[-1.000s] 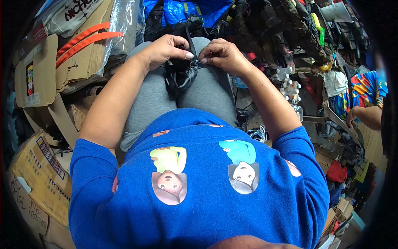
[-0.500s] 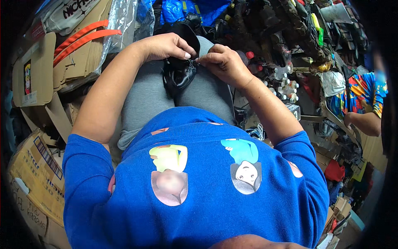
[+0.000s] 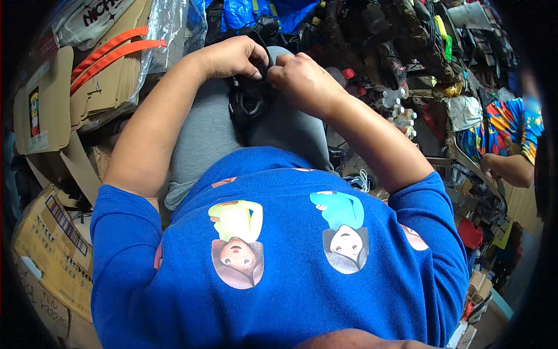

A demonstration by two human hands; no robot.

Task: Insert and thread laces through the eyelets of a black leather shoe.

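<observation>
A glossy black shoe (image 3: 249, 106) rests on my lap between the thighs, its rounded toe toward me. My left hand (image 3: 238, 57) curls over its far left part, thumb and fingers closed on the black upper. At the shoe's right edge my right hand (image 3: 302, 81) is closed in a pinch, its fingertips close to the left thumb. What lies in that pinch is too small and dark to make out. The hands hide much of the shoe's opening.
Cardboard boxes (image 3: 43, 110) and two orange strips (image 3: 116, 52) are at the left. Plastic bottles (image 3: 401, 113) and piled dark items crowd the right. Blue plastic bags (image 3: 241, 14) lie ahead. Another person's forearm (image 3: 514, 168) shows at the far right.
My right hand has moved slightly left and turned, its back now more over the shoe. The left hand has shifted a little up, and the shoe's far part is more covered.
</observation>
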